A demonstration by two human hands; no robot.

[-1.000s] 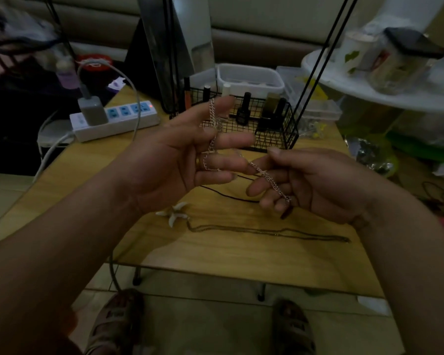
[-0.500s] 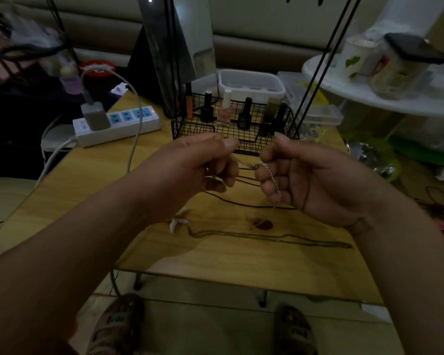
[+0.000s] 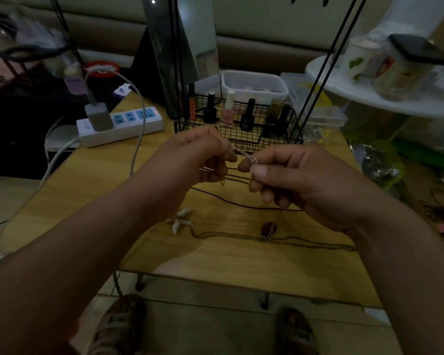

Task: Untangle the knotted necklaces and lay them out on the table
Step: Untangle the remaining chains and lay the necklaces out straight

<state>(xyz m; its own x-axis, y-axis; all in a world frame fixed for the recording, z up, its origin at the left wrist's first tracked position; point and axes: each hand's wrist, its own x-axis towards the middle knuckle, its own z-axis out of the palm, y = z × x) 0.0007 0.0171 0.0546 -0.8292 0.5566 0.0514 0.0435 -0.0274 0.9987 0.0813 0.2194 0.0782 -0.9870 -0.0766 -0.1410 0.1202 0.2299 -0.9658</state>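
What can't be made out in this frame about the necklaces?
Head view only.
The silver chain: its course inside the left hand, covered by curled fingers.
Any knot where the right hand pinches: links too small, light dim.
The thin necklace on the table: its right end, behind the right forearm.
The dark pendant: hanging or resting, unclear.

text: none legible | label on black nail-polish bottle (image 3: 248, 118): too blurred to read | lettering on grey strapped sandal (image 3: 118, 325): too dim

Bare forearms (image 3: 92, 239); strapped sandals (image 3: 118, 326) with pale markings on both feet.
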